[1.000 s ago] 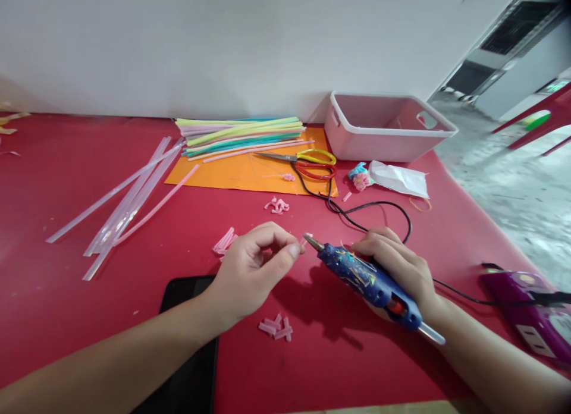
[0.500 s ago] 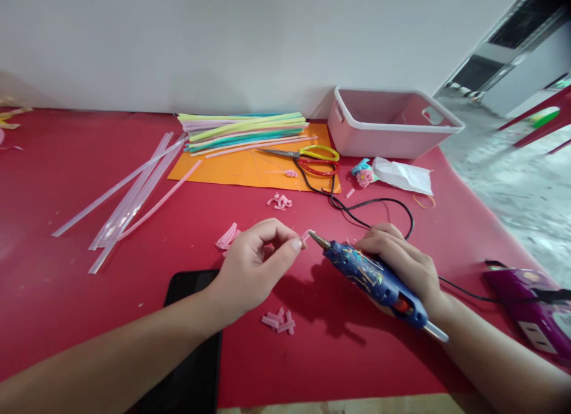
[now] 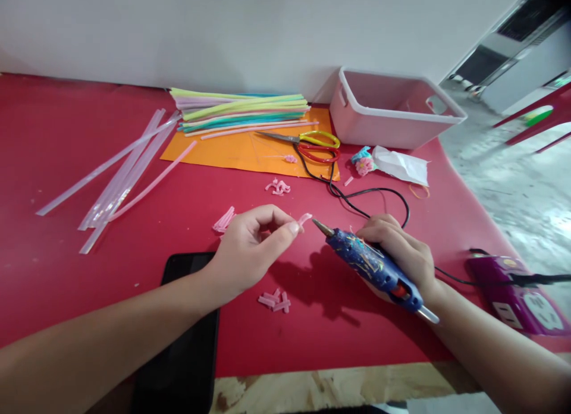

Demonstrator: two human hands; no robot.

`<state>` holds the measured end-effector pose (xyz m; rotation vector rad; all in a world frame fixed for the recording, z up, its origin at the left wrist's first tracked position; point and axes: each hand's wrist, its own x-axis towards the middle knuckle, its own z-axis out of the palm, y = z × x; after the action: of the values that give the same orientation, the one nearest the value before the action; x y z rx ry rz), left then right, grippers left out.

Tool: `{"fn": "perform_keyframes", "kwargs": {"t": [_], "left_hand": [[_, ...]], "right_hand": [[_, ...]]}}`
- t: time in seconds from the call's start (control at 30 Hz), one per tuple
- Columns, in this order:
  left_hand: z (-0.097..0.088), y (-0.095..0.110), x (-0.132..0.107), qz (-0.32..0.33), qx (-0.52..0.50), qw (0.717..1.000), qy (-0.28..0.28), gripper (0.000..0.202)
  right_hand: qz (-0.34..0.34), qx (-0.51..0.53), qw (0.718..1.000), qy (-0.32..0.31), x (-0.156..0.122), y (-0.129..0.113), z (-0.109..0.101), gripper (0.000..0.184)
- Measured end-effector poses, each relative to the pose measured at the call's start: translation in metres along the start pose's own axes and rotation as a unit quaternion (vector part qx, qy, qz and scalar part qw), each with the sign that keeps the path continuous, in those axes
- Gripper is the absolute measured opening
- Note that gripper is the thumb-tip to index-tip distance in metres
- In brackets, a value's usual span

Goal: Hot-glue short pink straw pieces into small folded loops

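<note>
Between thumb and forefinger, my left hand (image 3: 254, 244) pinches a short pink pipe cleaner piece (image 3: 306, 218), its free end pointing right. My right hand (image 3: 399, 253) is wrapped round a blue glue gun (image 3: 370, 262), with a clear glue stick (image 3: 428, 314) poking out of its back. The gun's metal nozzle sits just right of the pink piece, with a small gap showing. Short pink pieces lie in small piles: one (image 3: 223, 219) left of my left hand, one of curled pieces (image 3: 279, 187) beyond it, and another (image 3: 275, 301) nearer me.
Colourful pipe cleaners (image 3: 245, 113) and scissors (image 3: 307, 143) rest on an orange sheet (image 3: 232, 158). Clear glue sticks (image 3: 129, 176) lie left. A pink bin (image 3: 397, 125) stands at the back right, a purple power strip (image 3: 513, 295) at right. A black phone (image 3: 182, 348) lies under my left forearm.
The nozzle was at the tip of the pink piece and now stands slightly apart from it, to the right. The whole view has shifted, showing more of the table's near edge.
</note>
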<state>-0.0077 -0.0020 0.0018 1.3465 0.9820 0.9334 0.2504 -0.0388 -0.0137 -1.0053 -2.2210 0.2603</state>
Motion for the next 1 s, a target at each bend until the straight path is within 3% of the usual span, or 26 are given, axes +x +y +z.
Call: {"fn": "perform_keyframes", "kwargs": {"t": [0.47,1.0], "left_hand": [[0.0004,0.0018,-0.0013,0.029,-0.008,0.999,-0.014,0.021],[0.002,0.0024,-0.0007,0.019,0.014,1.0,0.005,0.019]], "right_hand": [[0.012,-0.005,1.0,0.003,0.0003,0.0007,0.0038,0.014],[0.004,-0.017,1.0,-0.003,0.0027,-0.0017,0.0055,0.017]]}}
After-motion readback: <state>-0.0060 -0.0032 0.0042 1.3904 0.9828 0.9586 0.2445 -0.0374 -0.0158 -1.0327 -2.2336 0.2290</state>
